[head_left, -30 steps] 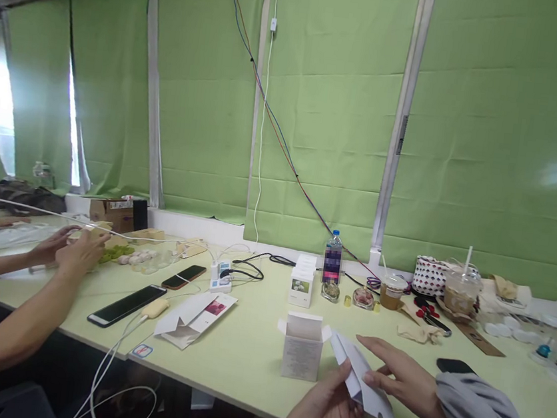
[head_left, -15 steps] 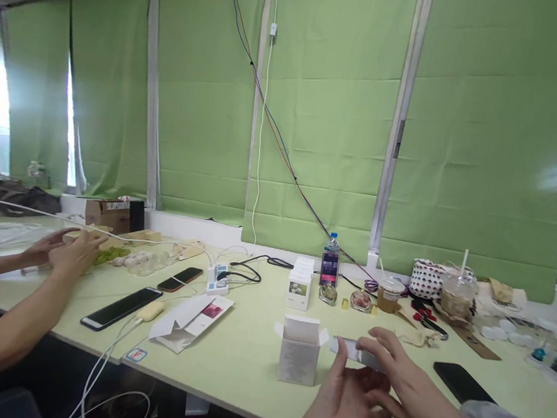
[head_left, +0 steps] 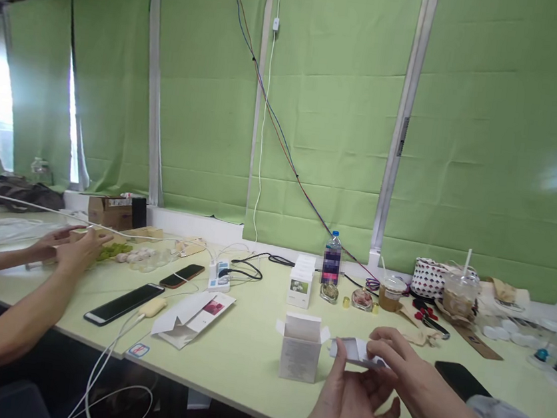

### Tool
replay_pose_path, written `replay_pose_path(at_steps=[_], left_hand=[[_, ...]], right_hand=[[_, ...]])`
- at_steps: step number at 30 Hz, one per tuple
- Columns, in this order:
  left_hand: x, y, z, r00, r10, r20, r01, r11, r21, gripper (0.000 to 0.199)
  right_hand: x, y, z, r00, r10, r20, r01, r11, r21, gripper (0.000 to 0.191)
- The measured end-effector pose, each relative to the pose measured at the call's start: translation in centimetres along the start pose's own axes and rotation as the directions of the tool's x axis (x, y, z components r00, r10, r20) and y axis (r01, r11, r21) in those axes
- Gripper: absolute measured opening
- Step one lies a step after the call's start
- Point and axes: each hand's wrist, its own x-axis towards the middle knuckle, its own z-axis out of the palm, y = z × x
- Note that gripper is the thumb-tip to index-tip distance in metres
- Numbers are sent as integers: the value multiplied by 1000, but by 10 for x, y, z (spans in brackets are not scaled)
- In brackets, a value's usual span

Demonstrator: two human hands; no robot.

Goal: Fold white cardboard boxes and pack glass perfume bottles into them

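My left hand (head_left: pixel 350 402), palm up, holds a small folded white card piece (head_left: pixel 355 352) between thumb and fingers. My right hand (head_left: pixel 404 367) reaches over from the right, its fingers on the far end of the same piece. Just left of my hands an open white box (head_left: pixel 300 356) stands upright with its top flaps raised. Behind it is a row of white boxes (head_left: pixel 299 293) with a flower picture on the front one. A flattened white carton (head_left: pixel 196 317) with a red picture lies further left.
Two round glass bottles (head_left: pixel 361 299), a water bottle (head_left: pixel 332 259) and drink cups (head_left: pixel 392 294) stand behind my hands. A black phone (head_left: pixel 460 379) lies at right. At left are phones (head_left: pixel 124 303), a power strip (head_left: pixel 219 279) and another person's hands (head_left: pixel 78 246).
The card piece has tilted so that its inner side shows more. My left fingers have spread a little beneath it. The view has shifted slightly.
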Motion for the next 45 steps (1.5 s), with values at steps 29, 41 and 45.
replay_pose_path(at_steps=[29,41,45], left_hand=[[2,8,-7,1000,5,-27,-3,998,68,68],[-3,7,-3,999,-21,-30,23,998,51,67],[-3,7,-1,998,-2,-57,6,998,65,67]], right_hand=[[6,-14,0,998,-63,-26,59,991,-119,33],[4,-3,0,987,-139,-81,103,934,-342,64],[5,-8,1,988,-151,-42,127,931,-341,65]])
